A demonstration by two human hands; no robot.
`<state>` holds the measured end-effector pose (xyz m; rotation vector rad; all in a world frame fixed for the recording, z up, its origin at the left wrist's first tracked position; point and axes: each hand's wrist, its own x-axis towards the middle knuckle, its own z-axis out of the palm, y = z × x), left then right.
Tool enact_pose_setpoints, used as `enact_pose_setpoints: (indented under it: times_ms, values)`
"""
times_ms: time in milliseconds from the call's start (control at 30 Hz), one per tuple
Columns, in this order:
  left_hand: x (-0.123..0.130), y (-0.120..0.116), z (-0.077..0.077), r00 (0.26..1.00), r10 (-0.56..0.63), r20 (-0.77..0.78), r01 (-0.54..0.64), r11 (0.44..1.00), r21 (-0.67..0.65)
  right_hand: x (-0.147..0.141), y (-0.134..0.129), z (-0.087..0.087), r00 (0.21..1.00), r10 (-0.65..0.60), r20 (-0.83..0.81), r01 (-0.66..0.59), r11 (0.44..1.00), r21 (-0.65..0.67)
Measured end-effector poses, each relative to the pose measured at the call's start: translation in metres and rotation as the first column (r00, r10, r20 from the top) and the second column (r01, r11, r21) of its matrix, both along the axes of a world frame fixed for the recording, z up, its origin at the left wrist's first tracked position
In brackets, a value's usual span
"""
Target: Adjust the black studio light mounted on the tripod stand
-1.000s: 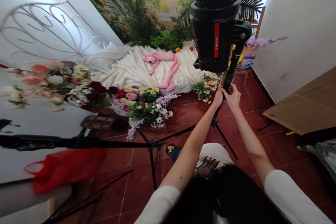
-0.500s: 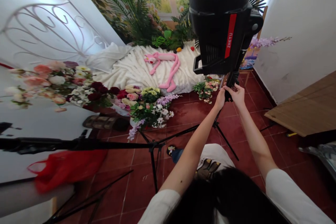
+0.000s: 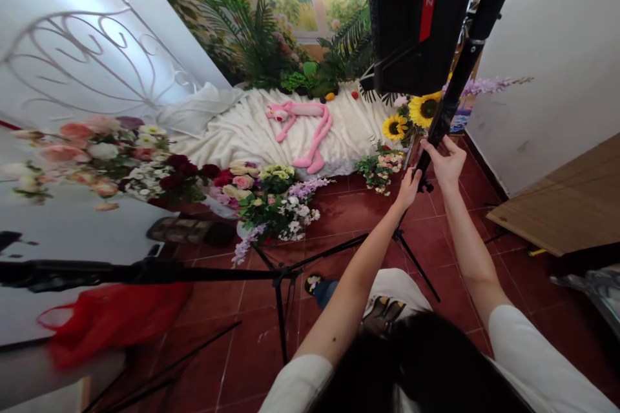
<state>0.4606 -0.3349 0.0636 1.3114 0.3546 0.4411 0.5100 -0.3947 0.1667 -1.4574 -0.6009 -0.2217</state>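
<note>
A black studio light [image 3: 404, 32] with a red stripe reading ZHEYU hangs at the top of the view, its upper part cut off by the frame edge. It sits on a slanting black light stand [image 3: 454, 93]. My left hand [image 3: 409, 189] is closed around the stand's pole, close to a small clamp knob [image 3: 425, 186]. Slightly higher, my right hand [image 3: 448, 161] grips the same pole with thumb and fingers. Some fingertips are hidden behind the pole. The stand's thin legs [image 3: 419, 264] spread over the red tiles.
A second black stand [image 3: 277, 274] crosses the left side. Flower bunches [image 3: 278, 206], sunflowers [image 3: 422, 110] and a pink plush toy [image 3: 310, 110] on a white blanket [image 3: 232, 126] lie ahead. A wooden board [image 3: 562, 200] leans right; a red bag [image 3: 116, 316] is at left.
The studio light has risen, and more of the pole shows beneath it. Sunflowers behind it have come into view. My right hand has shifted slightly up and right; the left stays low.
</note>
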Motion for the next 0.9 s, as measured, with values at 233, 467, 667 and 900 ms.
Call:
enact_pose_setpoints:
  times_ms: [233,467,667,900]
  values:
    - [-0.001,-0.003,-0.001,0.998,0.036,0.042,-0.039,0.996,0.079,-0.002,-0.002,0.003,0.995,-0.059,0.079,0.064,0.996,-0.063]
    - [0.0,0.001,-0.007,0.997,-0.009,0.075,-0.003,0.986,0.165,0.001,-0.015,0.008,0.99,-0.03,0.136,0.047,0.991,-0.128]
    - [0.0,0.001,-0.008,0.997,0.008,0.08,-0.024,0.98,0.199,-0.023,-0.061,-0.01,0.981,-0.137,0.141,0.167,0.958,-0.234]
    - [0.003,0.003,-0.013,0.994,0.001,0.105,-0.026,0.971,0.237,-0.052,-0.082,-0.067,0.992,-0.126,0.0,0.112,0.877,-0.468]
